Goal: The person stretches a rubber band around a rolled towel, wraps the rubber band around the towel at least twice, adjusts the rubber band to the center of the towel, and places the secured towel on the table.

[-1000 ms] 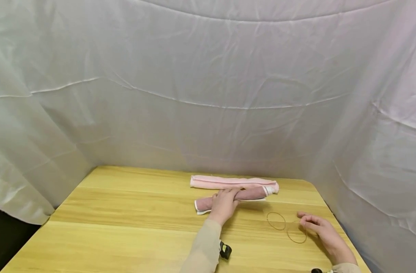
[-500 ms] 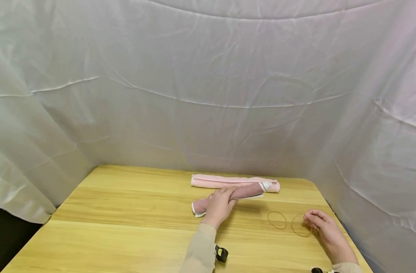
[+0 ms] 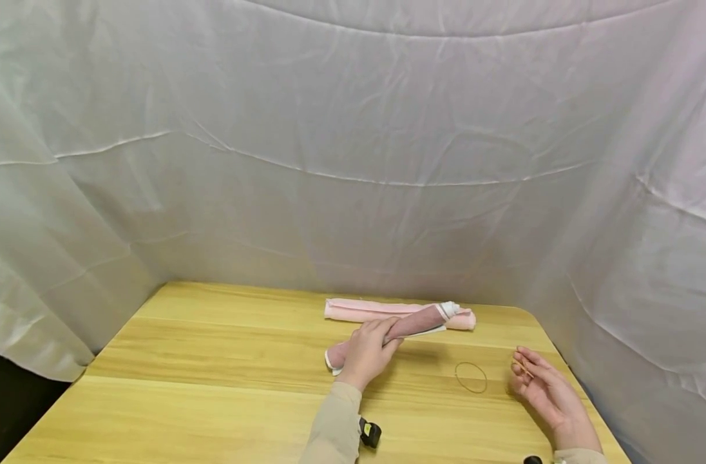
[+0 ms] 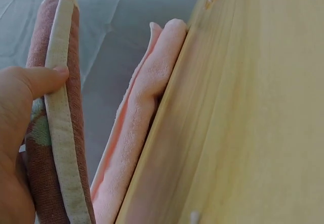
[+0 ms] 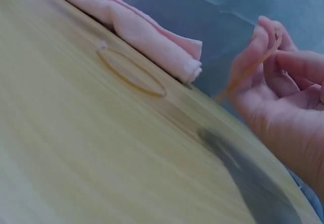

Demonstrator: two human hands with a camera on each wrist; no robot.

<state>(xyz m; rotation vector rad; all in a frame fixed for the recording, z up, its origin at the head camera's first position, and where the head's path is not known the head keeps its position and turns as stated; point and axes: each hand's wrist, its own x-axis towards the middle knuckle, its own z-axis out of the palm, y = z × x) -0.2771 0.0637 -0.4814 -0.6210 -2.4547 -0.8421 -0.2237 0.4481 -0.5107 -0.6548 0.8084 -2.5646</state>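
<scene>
My left hand (image 3: 367,354) grips a rolled mauve towel (image 3: 417,323) around its middle. The roll is tilted, its right end with the white trim raised off the table. In the left wrist view the thumb presses on the white edging of the mauve towel (image 4: 40,173). Over the right side of the table, my right hand (image 3: 553,396) pinches a thin tan rubber band (image 5: 251,71) between thumb and fingers; part of the band is hidden by the hand. A second rubber band (image 3: 486,385) lies as a loop on the table between the hands.
Behind the mauve roll a rolled light pink towel (image 3: 353,310) lies along the back of the wooden table (image 3: 214,361). Pale curtains (image 3: 330,212) hang close around the table's back and sides.
My left hand has lifted the mauve towel, right end highest, and shifted slightly left. My right hand has picked up one rubber band from the table and turned palm upward.
</scene>
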